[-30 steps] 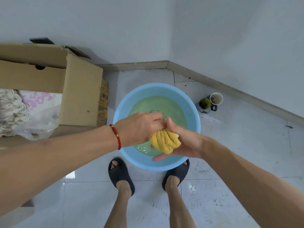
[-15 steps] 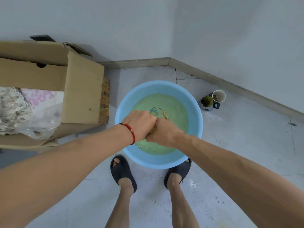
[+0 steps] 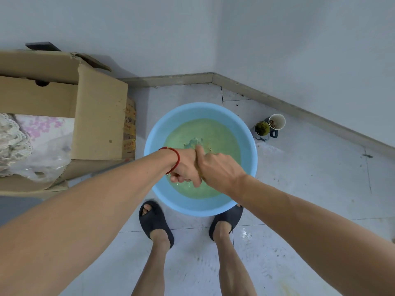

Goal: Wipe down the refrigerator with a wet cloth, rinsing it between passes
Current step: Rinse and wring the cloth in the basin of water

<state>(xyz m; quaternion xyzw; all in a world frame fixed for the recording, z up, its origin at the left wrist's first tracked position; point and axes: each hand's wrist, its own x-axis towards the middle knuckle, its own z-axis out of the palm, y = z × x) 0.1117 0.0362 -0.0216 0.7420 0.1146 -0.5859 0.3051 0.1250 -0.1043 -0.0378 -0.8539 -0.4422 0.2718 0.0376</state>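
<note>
Since a second ago both fists have closed over the yellow cloth, hiding it. The left hand (image 3: 184, 165) and right hand (image 3: 220, 169) wring together above the round blue plastic basin (image 3: 158, 133). Rinsing step; next, probably shake it out.

We stood with both feet (image 3: 159, 228) just behind the basin (image 3: 157, 133) on the floor (image 3: 310, 189), our hands (image 3: 218, 169) pressed together above its water, a cardboard box (image 3: 100, 116) to its left and two cups (image 3: 269, 127) to its right near the wall.

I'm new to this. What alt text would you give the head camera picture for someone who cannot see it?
Two hands, left hand and right hand, are pressed together over a blue basin of greenish water on a tiled floor, with a cardboard box to the left and two small cups to the right.
</note>
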